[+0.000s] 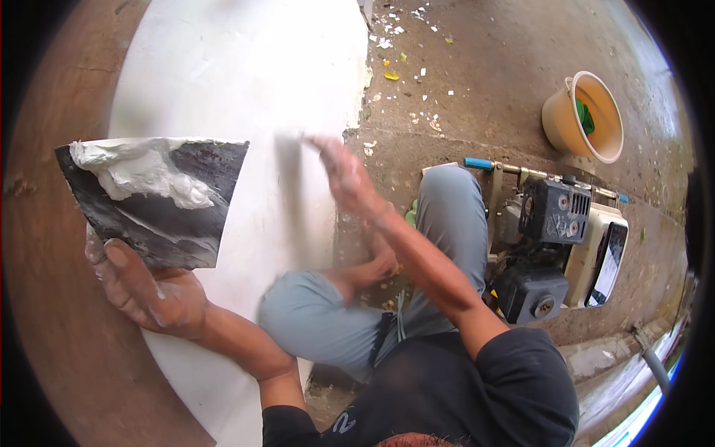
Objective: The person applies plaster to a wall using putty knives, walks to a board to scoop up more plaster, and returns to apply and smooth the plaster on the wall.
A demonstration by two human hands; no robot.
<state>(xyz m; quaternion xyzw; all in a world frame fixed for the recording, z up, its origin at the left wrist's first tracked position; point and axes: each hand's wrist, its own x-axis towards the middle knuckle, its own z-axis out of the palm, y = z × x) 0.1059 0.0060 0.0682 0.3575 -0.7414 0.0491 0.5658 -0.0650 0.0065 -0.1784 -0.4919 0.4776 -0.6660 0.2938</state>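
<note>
1. The left hand (153, 294) grips a dark sheet (201, 238) by its near side, over the left edge of the white panel (246, 74).
2. White paste (141, 175) lies thick on that sheet, heaped toward its far edge.
3. The right hand (350, 179) is above the panel's right side, blurred; a grey blurred shape (290, 179) lies by its fingertips, perhaps a spreading blade, but I cannot tell whether the fingers close on it.
4. Right of the panel stand a small engine (551, 216) and, beyond it, a cream bucket (558, 123).
5. The step in hand looks like spreading paste across the panel. The next move likely calls for a flat, even stroke there, with the sheet held level so its load stays put.
</note>
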